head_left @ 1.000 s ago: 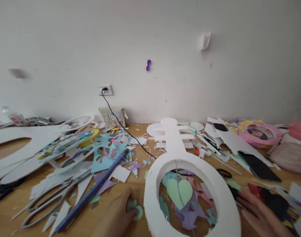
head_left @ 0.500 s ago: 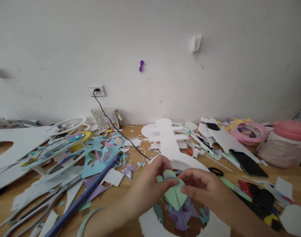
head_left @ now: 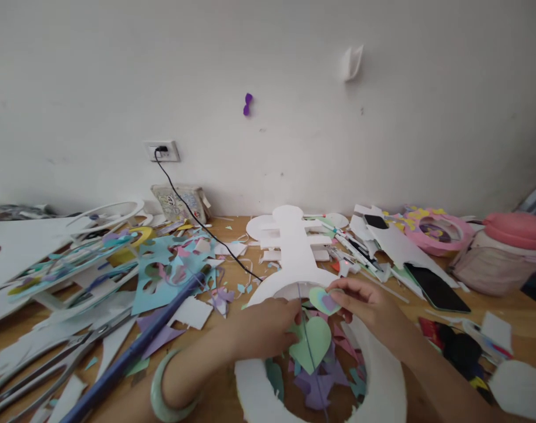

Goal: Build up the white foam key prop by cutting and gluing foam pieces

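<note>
A white foam-board ring (head_left: 384, 376) lies before me, joined to a white neck-shaped piece (head_left: 295, 244). A dark thread (head_left: 309, 335) runs down across its opening, with a light green paper heart (head_left: 316, 343) on it. My left hand (head_left: 268, 329) has its fingers closed at the left edge of that heart, beside the thread; its fingertips are partly hidden. With my right hand (head_left: 364, 305) I pinch a smaller green paper heart bearing a purple heart (head_left: 324, 301), just above the larger one. Purple paper scraps (head_left: 316, 388) lie under the ring's opening.
Large scissors (head_left: 74, 346) and a long blue rod (head_left: 135, 352) lie at left, near cut blue paper (head_left: 162, 270). A black cable (head_left: 201, 220) crosses the table from a wall socket (head_left: 162, 151). Pens (head_left: 356, 249), a phone (head_left: 435, 286) and a pink bag (head_left: 501, 255) sit at right.
My hands have moved apart. The small heart has shifted up and right with my right hand, showing its purple heart, and the larger green heart is more fully in view.
</note>
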`<state>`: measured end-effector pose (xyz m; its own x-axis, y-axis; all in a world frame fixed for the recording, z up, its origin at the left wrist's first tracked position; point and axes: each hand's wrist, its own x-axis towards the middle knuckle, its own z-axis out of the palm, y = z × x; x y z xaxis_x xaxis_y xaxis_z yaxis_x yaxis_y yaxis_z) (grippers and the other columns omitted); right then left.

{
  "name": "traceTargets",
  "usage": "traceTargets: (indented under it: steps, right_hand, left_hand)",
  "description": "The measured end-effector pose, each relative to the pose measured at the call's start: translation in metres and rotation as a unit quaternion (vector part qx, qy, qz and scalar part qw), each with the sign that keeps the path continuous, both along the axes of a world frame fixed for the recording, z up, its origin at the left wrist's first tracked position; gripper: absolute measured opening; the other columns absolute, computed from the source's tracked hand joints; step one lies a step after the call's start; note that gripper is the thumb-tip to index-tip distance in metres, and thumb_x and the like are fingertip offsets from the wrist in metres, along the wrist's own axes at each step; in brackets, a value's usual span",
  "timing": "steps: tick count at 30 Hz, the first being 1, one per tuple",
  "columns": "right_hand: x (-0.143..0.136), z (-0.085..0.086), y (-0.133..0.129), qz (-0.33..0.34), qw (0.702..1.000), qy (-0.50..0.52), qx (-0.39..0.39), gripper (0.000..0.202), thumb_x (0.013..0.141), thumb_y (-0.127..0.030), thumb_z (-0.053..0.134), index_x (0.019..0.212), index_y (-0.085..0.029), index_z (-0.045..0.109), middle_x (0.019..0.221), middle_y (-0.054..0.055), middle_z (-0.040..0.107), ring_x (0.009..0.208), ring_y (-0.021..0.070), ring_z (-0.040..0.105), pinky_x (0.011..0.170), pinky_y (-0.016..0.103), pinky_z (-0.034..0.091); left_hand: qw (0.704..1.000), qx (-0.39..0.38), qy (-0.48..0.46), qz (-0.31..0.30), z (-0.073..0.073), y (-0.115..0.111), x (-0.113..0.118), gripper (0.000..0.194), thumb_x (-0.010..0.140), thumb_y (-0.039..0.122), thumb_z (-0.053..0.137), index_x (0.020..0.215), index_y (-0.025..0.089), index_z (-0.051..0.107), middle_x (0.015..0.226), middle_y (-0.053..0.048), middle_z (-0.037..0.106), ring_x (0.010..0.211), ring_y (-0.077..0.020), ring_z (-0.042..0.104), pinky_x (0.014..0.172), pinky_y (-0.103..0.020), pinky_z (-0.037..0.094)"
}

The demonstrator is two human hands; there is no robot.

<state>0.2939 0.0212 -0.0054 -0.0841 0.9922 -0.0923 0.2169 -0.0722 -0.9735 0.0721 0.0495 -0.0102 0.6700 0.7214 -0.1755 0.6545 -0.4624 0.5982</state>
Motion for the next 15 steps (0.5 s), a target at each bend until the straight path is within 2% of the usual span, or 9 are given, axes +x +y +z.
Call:
traceTargets:
  steps: [2, 7, 11, 15]
  right_hand:
    - [-0.001, 0.0, -0.002, 0.007, 1.0, 0.022, -0.014, 0.033, 0.069, -0.053, 0.072, 0.079, -0.021, 0.067, 0.063, -0.002, 0.056, 0.054, 0.0122, 0.047, 0.054, 0.026, 0.04]
    - [-0.001, -0.005, -0.002, 0.022, 0.998, 0.023, -0.047, 0.036, 0.067, -0.054, 0.073, 0.079, -0.021, 0.067, 0.06, -0.003, 0.056, 0.052, 0.0115, 0.046, 0.053, 0.025, 0.039]
    - [-0.001, -0.008, -0.001, 0.037, 0.996, 0.029, -0.073, 0.042, 0.065, -0.057, 0.073, 0.081, -0.019, 0.065, 0.056, -0.004, 0.055, 0.049, 0.0119, 0.046, 0.051, 0.026, 0.038]
    - [-0.002, -0.008, -0.001, 0.035, 0.994, 0.037, -0.095, 0.047, 0.059, -0.058, 0.076, 0.079, -0.018, 0.063, 0.056, -0.003, 0.057, 0.048, 0.0116, 0.048, 0.052, 0.027, 0.039]
  left_hand:
    - [0.999, 0.014, 0.011, -0.027, -0.005, -0.001, 0.002, 0.023, 0.074, 0.016, 0.062, 0.096, 0.023, 0.064, 0.092, -0.008, 0.066, 0.089, -0.0306, 0.062, 0.073, -0.036, 0.045]
    - [0.999, -0.003, -0.026, -0.022, -0.016, 0.003, 0.004, 0.031, 0.07, 0.013, 0.062, 0.099, 0.024, 0.061, 0.087, -0.005, 0.065, 0.083, -0.0271, 0.06, 0.066, -0.033, 0.041]
    - [0.999, -0.037, -0.027, 0.005, -0.014, 0.007, 0.006, 0.017, 0.074, 0.016, 0.057, 0.089, 0.023, 0.055, 0.079, -0.001, 0.058, 0.075, -0.0227, 0.056, 0.062, -0.032, 0.035]
    - [0.996, -0.046, -0.052, 0.051, -0.008, 0.01, 0.007, 0.011, 0.077, 0.021, 0.054, 0.088, 0.023, 0.051, 0.078, 0.002, 0.054, 0.072, -0.0186, 0.051, 0.061, -0.029, 0.033]
